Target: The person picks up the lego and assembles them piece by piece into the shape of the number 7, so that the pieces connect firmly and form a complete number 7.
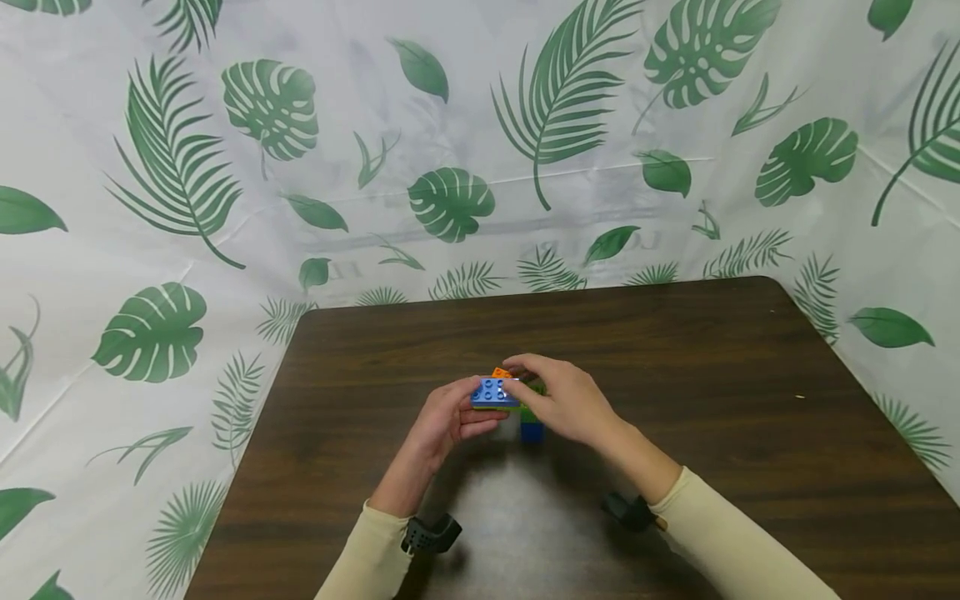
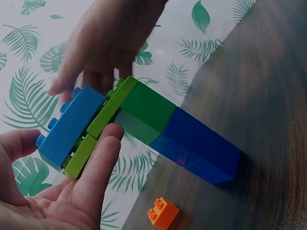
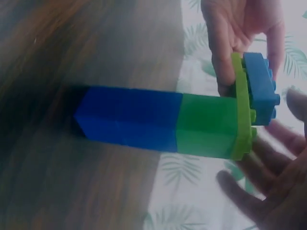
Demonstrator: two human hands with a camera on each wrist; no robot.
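A tower of toy building bricks stands on the table: dark blue bricks [image 3: 139,115] below, a green brick [image 3: 206,125] above them, and lime plates [image 2: 112,106] jutting sideways at the top. Over the lime part sits a lighter blue brick [image 1: 489,392]; lime studs show in a narrow gap beneath it. My left hand [image 1: 448,417] grips this brick from the left, thumb at its studded top edge and fingers under the lime overhang. Close by on the right is my right hand [image 1: 572,402], its fingers spread around the tower's top end. Whether its fingertips touch the bricks is unclear.
A small orange brick [image 2: 164,213] lies on the dark wooden table [image 1: 675,358] behind the tower. Beyond the table's edges hangs a white sheet [image 1: 360,108] printed with green leaves. Dark bands are worn at both wrists.
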